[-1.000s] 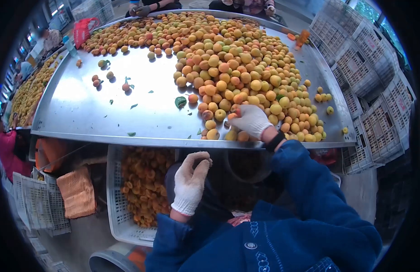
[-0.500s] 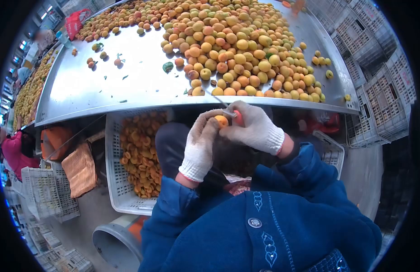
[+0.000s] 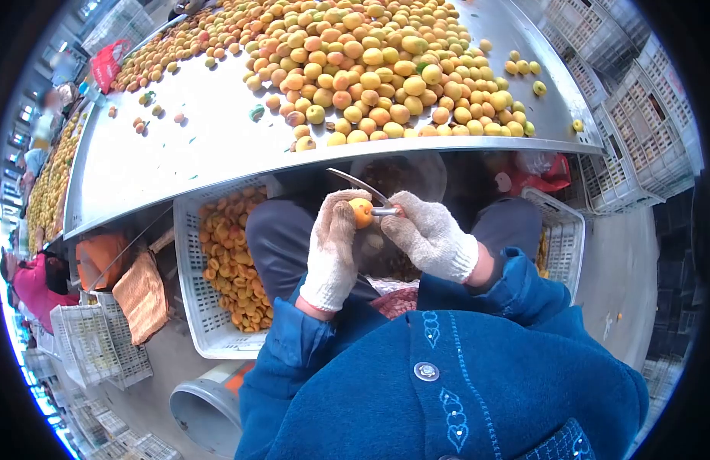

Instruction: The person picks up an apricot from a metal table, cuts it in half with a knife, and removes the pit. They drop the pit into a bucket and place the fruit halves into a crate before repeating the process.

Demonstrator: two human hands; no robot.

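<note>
In the head view my left hand, in a white knit glove with stained fingers, is closed around an apricot. My right hand, gloved the same way, grips a curved knife. Its thin blade points up and to the left, above the apricot, and its metal collar lies right beside the fruit. The fingers of my right hand hide most of the handle. Both hands are over my lap, just in front of the metal table, where a big heap of whole apricots lies.
A white crate of halved apricots stands by my left leg, another crate at my right. A bowl is under the table edge. Stacked crates rise at the right. A grey bucket lies lower left; a person in pink is beyond.
My hands have drawn slightly apart, and the knife has turned so its blade and the apricot show more plainly. The camera view has shifted a little.
</note>
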